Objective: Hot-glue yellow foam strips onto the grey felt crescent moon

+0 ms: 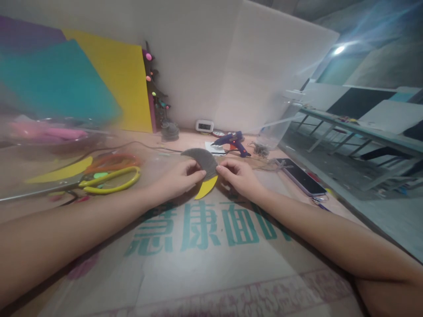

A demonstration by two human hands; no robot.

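Note:
Between my hands is a dark grey crescent piece [200, 159], with a flat yellow crescent-shaped piece [206, 188] showing below its lower end. My left hand [181, 176] pinches the grey piece's left edge between thumb and fingers. At the right edge, the thumb and bent fingers of my right hand [236, 175] are closed on the grey piece near where the yellow begins. Whether the two pieces are joined I cannot tell. Just beyond them lies a blue glue gun [233, 140], its tip pointing left over a small white card [214, 149].
Scissors [114, 181] with yellow and orange handles lie at left by a yellow cut piece [62, 171]. A phone [302, 177] rests near the right table edge. Behind stand a small digital clock [204, 126], a decorated little tree [161, 105] and coloured sheets [122, 83]. Printed covering [205, 273] spans the front.

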